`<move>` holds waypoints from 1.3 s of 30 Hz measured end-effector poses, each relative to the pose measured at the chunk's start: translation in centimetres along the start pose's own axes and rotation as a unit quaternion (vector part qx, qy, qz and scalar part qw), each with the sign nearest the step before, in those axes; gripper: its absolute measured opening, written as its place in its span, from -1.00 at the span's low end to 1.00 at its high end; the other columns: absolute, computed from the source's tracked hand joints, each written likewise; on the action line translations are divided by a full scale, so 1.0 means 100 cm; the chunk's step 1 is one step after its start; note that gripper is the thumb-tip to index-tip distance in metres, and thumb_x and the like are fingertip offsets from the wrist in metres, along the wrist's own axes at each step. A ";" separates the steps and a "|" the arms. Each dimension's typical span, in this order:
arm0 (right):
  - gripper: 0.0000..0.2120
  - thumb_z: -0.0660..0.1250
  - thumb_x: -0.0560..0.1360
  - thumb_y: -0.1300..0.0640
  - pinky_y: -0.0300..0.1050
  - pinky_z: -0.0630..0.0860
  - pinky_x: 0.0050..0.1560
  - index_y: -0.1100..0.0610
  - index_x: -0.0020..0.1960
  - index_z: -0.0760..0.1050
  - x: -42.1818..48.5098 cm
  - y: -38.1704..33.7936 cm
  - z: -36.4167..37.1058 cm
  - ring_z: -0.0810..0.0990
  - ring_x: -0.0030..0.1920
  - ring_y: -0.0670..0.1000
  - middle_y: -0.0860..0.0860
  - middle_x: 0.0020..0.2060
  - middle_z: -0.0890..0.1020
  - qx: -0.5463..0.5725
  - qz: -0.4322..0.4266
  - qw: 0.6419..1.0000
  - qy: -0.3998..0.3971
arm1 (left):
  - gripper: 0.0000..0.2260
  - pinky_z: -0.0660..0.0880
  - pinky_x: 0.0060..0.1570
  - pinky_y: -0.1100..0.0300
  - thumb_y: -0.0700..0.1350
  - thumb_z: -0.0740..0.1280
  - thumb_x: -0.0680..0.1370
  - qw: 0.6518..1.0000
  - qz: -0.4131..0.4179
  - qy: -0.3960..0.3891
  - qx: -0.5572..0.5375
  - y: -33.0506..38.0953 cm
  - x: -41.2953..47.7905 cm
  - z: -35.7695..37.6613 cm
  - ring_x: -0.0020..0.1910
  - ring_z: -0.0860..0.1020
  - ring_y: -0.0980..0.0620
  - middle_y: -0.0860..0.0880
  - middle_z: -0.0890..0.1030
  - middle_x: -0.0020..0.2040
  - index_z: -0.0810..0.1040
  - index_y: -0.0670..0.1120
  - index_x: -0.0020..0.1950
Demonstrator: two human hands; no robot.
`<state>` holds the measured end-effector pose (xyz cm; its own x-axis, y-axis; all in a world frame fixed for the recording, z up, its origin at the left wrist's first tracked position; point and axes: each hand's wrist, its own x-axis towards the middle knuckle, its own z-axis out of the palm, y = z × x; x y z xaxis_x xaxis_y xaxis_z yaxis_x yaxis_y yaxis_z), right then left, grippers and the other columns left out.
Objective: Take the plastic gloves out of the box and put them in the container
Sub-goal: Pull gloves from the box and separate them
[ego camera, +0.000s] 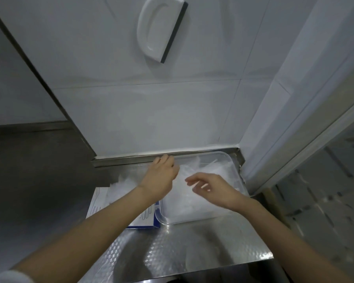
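A clear plastic container (232,160) stands on the steel counter in the corner, with thin see-through plastic gloves (192,193) piled inside it. To its left lies the white and blue glove box (145,220), partly under my left forearm, with more gloves (119,185) sticking out of its far end. My left hand (160,176) hovers at the container's left rim, fingers curled on a wisp of glove film. My right hand (213,187) is over the container, fingers spread, holding nothing.
The embossed steel counter (192,252) ends close in front of me. White tiled walls (151,111) close off the back and right. A white-handled scraper (161,27) hangs on the wall above. A lower grey surface (29,170) lies to the left.
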<state>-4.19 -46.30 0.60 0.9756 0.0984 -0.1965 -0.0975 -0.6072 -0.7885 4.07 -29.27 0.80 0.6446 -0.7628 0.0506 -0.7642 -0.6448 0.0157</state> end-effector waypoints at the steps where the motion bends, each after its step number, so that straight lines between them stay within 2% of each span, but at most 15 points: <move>1: -0.76 0.27 0.55 0.26 -0.46 0.44 0.00 0.06 0.17 0.54 0.002 0.000 -0.002 0.55 -0.03 -0.21 -0.09 0.02 0.61 -0.020 -0.017 0.998 0.055 | -0.80 0.20 0.01 0.23 -0.33 0.17 0.51 0.999 -0.003 0.024 -0.037 0.005 0.002 0.000 0.09 0.37 -0.03 -0.05 0.44 0.05 0.49 -0.10 0.03; 2: -0.77 0.26 0.55 0.26 -0.41 0.45 0.04 0.06 0.15 0.56 0.005 0.002 -0.003 0.55 -0.01 -0.19 -0.09 0.02 0.62 -0.054 -0.027 0.994 0.091 | -0.79 0.21 -0.01 0.25 -0.33 0.17 0.52 0.997 -0.006 0.029 -0.072 0.011 0.004 0.002 0.07 0.39 -0.01 -0.05 0.44 0.05 0.47 -0.11 0.05; 4: -0.77 0.26 0.56 0.22 -0.25 0.46 0.14 0.04 0.17 0.54 0.011 0.011 -0.002 0.54 0.07 -0.13 -0.08 0.08 0.61 -0.136 -0.022 0.986 0.097 | -0.75 0.32 0.06 0.24 -0.30 0.17 0.53 0.993 -0.016 -0.005 -0.121 0.024 0.008 0.013 0.10 0.40 0.00 -0.05 0.44 0.14 0.43 -0.10 0.17; 7: -0.71 0.28 0.55 0.14 -0.17 0.40 0.22 0.03 0.27 0.47 0.021 0.028 0.007 0.47 0.21 -0.06 -0.04 0.24 0.51 -0.224 0.015 0.974 0.020 | -0.64 0.37 0.21 0.10 -0.17 0.22 0.57 0.985 -0.050 -0.125 -0.111 0.035 0.012 0.040 0.26 0.36 -0.07 -0.11 0.33 0.34 0.29 -0.08 0.37; 10: -0.58 0.34 0.52 0.08 -0.09 0.38 0.27 0.01 0.36 0.38 0.029 0.043 0.013 0.38 0.31 0.00 0.01 0.32 0.39 -0.280 0.047 0.957 -0.053 | -0.46 0.29 0.29 -0.02 -0.02 0.26 0.57 0.963 -0.058 -0.258 -0.049 0.035 0.012 0.060 0.41 0.22 -0.17 -0.17 0.12 0.49 0.12 -0.09 0.48; 12: -0.49 0.39 0.48 0.06 -0.06 0.38 0.27 0.00 0.39 0.33 0.032 0.054 0.014 0.34 0.33 0.03 0.02 0.35 0.33 -0.315 0.073 0.942 -0.091 | -0.34 0.22 0.36 -0.11 0.04 0.30 0.55 0.950 -0.053 -0.308 0.000 0.034 0.012 0.068 0.47 0.09 -0.23 -0.18 -0.02 0.53 0.03 -0.08 0.52; 18: -0.34 0.44 0.41 -0.04 -0.06 0.33 0.33 -0.04 0.43 0.25 0.037 0.074 0.013 0.29 0.37 0.04 -0.01 0.40 0.28 -0.378 0.099 0.912 -0.127 | -0.19 0.18 0.38 -0.22 -0.05 0.39 0.50 0.933 -0.049 -0.356 0.030 0.033 0.015 0.087 0.50 -0.06 -0.30 -0.20 -0.18 0.54 -0.10 -0.06 0.55; 22: -0.35 0.43 0.43 0.01 -0.05 0.30 0.36 -0.01 0.45 0.24 0.037 0.071 0.012 0.28 0.38 0.06 0.02 0.41 0.27 -0.375 0.108 0.909 -0.144 | -0.22 0.18 0.39 -0.19 -0.01 0.36 0.52 0.925 -0.032 -0.376 0.042 0.031 0.016 0.080 0.50 -0.03 -0.28 -0.19 -0.16 0.55 -0.08 -0.07 0.55; 25: -0.46 0.37 0.49 0.05 -0.04 0.31 0.35 0.03 0.42 0.29 0.032 0.054 0.004 0.27 0.39 0.06 0.04 0.40 0.30 -0.341 0.124 0.922 -0.136 | -0.45 0.22 0.35 -0.05 -0.04 0.23 0.60 0.944 -0.007 -0.328 0.035 0.027 0.015 0.057 0.43 0.23 -0.20 -0.18 0.17 0.50 0.09 -0.10 0.52; 27: -0.58 0.29 0.55 0.03 -0.08 0.34 0.30 0.03 0.39 0.35 0.027 0.032 0.002 0.32 0.36 0.03 0.03 0.36 0.37 -0.334 0.094 0.935 -0.075 | -0.57 0.20 0.36 0.03 -0.07 0.17 0.62 0.976 -0.004 -0.219 -0.005 0.022 0.008 0.036 0.36 0.33 -0.12 -0.12 0.34 0.41 0.19 -0.08 0.48; 30: -0.72 0.19 0.61 0.07 -0.22 0.40 0.16 0.05 0.30 0.42 0.016 -0.013 0.015 0.44 0.21 -0.06 -0.02 0.24 0.47 -0.270 0.004 0.960 0.079 | -0.66 0.18 0.35 0.19 -0.15 0.16 0.62 0.990 -0.058 -0.011 -0.132 0.003 -0.014 0.005 0.33 0.34 0.02 0.00 0.39 0.36 0.31 -0.03 0.41; 33: -0.76 0.18 0.61 0.13 -0.29 0.43 0.10 0.08 0.25 0.45 0.007 -0.061 0.047 0.50 0.09 -0.08 -0.02 0.15 0.50 -0.187 -0.109 0.970 0.108 | -0.73 0.26 0.18 0.25 -0.22 0.22 0.58 0.973 -0.130 0.097 -0.162 -0.033 -0.046 -0.006 0.20 0.41 0.03 -0.01 0.44 0.22 0.43 -0.07 0.27; 35: -0.73 0.17 0.61 0.15 -0.22 0.40 0.14 0.11 0.30 0.42 0.007 -0.082 0.075 0.48 0.14 -0.02 0.03 0.20 0.48 -0.171 -0.170 0.969 0.061 | -0.73 0.31 0.08 0.20 -0.28 0.25 0.54 0.963 -0.180 0.099 -0.172 -0.061 -0.066 0.000 0.13 0.46 -0.06 -0.07 0.47 0.18 0.46 -0.13 0.23; 36: -0.70 0.16 0.61 0.16 -0.16 0.40 0.18 0.12 0.34 0.38 0.009 -0.088 0.090 0.46 0.19 0.02 0.05 0.25 0.46 -0.177 -0.189 0.965 0.031 | -0.71 0.32 0.08 0.15 -0.27 0.24 0.53 0.962 -0.204 0.070 -0.165 -0.075 -0.076 0.006 0.15 0.46 -0.10 -0.11 0.46 0.22 0.44 -0.14 0.26; 39: -0.54 0.21 0.57 0.24 -0.12 0.28 0.32 0.13 0.45 0.23 0.021 -0.095 0.135 0.33 0.35 0.06 0.07 0.39 0.33 -0.203 -0.174 0.963 -0.042 | -0.61 0.28 0.23 0.04 -0.11 0.17 0.61 0.952 -0.261 -0.112 -0.118 -0.100 -0.107 0.027 0.31 0.34 -0.12 -0.07 0.32 0.40 0.25 -0.05 0.44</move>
<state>-3.90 -29.71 -0.17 0.9139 0.4054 -0.0212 0.3345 -0.7817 -0.5264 4.85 -14.83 -2.63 0.9055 -0.3505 -0.2391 -0.3055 -0.9297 0.2058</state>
